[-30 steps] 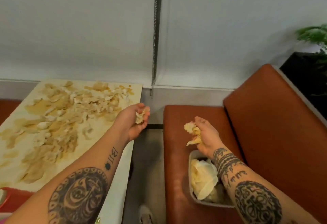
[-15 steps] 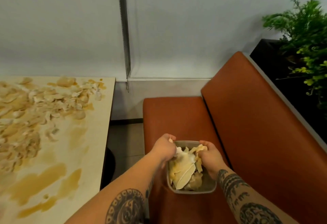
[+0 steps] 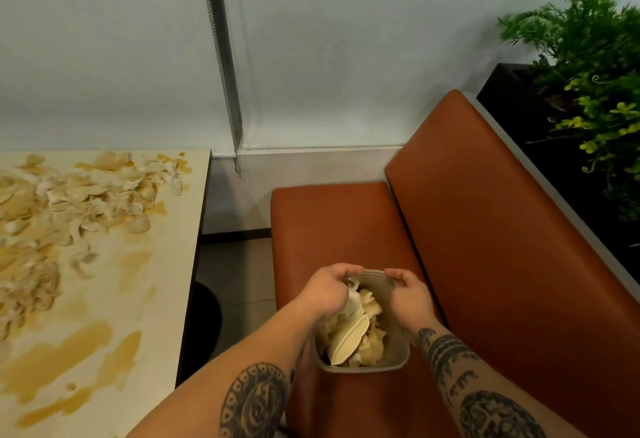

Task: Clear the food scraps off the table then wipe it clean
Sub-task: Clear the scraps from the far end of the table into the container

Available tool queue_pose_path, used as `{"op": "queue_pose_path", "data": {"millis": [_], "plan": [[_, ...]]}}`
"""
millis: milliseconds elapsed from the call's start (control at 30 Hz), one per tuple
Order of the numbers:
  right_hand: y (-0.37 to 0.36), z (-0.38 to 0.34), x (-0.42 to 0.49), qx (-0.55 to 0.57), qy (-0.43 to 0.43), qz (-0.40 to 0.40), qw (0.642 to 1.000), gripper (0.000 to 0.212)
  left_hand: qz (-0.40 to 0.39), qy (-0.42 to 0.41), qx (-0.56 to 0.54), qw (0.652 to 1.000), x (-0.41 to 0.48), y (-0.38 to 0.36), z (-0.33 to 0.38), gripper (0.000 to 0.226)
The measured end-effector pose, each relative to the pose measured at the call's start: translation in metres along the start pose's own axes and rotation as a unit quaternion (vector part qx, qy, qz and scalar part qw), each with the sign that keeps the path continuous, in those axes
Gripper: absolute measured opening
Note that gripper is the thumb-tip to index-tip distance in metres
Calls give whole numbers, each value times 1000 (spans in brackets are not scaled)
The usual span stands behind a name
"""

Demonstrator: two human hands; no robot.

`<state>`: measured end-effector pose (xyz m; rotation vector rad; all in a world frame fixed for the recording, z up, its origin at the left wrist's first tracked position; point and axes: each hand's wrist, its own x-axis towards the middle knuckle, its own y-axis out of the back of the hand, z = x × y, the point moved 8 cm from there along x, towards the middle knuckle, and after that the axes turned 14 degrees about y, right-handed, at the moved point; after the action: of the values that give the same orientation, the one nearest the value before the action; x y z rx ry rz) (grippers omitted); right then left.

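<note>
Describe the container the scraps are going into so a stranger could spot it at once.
Start at the long orange-brown bench right of the messy table. On its seat, between both hands, sits a small grey rectangular bin. It alone is heaped with pale scraps and a cream plate.

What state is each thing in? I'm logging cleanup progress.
Grey plastic bin: upright on the bench seat, nearly full of scraps.
Pale wooden table: littered with scraps, stained brown.
Left hand: curled over the bin's rim.
Right hand: curled over the bin's rim.
Orange padded bench: unsoiled.
</note>
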<state>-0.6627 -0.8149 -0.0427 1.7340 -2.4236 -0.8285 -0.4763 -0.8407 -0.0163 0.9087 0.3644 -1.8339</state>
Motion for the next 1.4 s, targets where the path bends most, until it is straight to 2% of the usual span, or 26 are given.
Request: {"op": "queue_pose_path", "data": {"millis": [200, 333, 567, 800, 967, 1200, 1400], "plan": [[-13, -19, -5, -12, 25, -15, 999, 38, 27, 11, -31, 999, -2, 29, -5, 56], [-42, -52, -13, -25, 70, -53, 996, 40, 92, -11, -23, 995, -20, 82, 2, 55], [-150, -115, -40, -15, 158, -138, 978, 36, 235, -19, -84, 968, -70, 197, -37, 31], [-266, -157, -100, -17, 214, -271, 938, 31, 318, 36, -140, 937, -125, 276, -116, 28], [-344, -183, -149, -40, 273, -361, 891, 31, 382, 62, -176, 905, -168, 324, -167, 25], [-412, -207, -183, -42, 294, -424, 855, 27, 440, 58, -202, 873, -206, 378, -188, 19], [-465, -223, -179, -46, 291, -445, 846, 28, 474, 65, -192, 857, -215, 414, -179, 17]]}}
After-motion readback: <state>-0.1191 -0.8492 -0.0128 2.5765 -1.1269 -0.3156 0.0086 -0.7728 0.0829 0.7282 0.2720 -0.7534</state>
